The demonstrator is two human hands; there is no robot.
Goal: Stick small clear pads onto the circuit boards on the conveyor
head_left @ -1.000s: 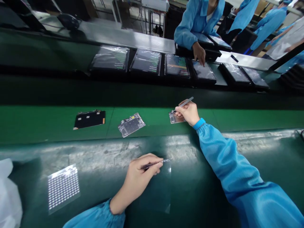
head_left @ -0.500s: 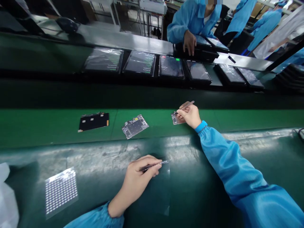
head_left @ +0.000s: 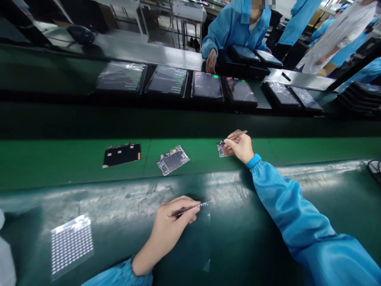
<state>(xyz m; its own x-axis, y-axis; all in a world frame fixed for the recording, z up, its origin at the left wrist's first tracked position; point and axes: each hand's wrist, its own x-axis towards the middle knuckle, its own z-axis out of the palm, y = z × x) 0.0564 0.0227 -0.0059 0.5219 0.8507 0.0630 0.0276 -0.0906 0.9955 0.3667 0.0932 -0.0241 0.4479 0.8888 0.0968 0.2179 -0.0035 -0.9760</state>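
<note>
My right hand (head_left: 240, 146) is closed around slim tweezers (head_left: 241, 134), with their tip end over a circuit board (head_left: 220, 149). The hand covers much of that board. Nearer to me, my left hand (head_left: 175, 222) pinches a clear sheet (head_left: 205, 242) whose upper edge carries a row of small white dots. A thin dark edge shows between the fingers; I cannot tell if it is part of the sheet. Left of the right hand, a second circuit board (head_left: 173, 159) lies on the green belt (head_left: 199, 167). Further left is a black flat panel (head_left: 122, 155) with small white squares.
A clear sheet of white dots (head_left: 72, 246) lies on the near bench at left. Beyond the belt, several film-covered tablets (head_left: 166, 81) stand in a row. A co-worker in blue (head_left: 235, 28) sits across, one hand (head_left: 211, 61) by the tablets. Cables (head_left: 375, 167) lie at right.
The co-worker's hand has moved left and down towards the tablets. The view has shifted slightly. My hands keep nearly the same pose, both still holding their things.
</note>
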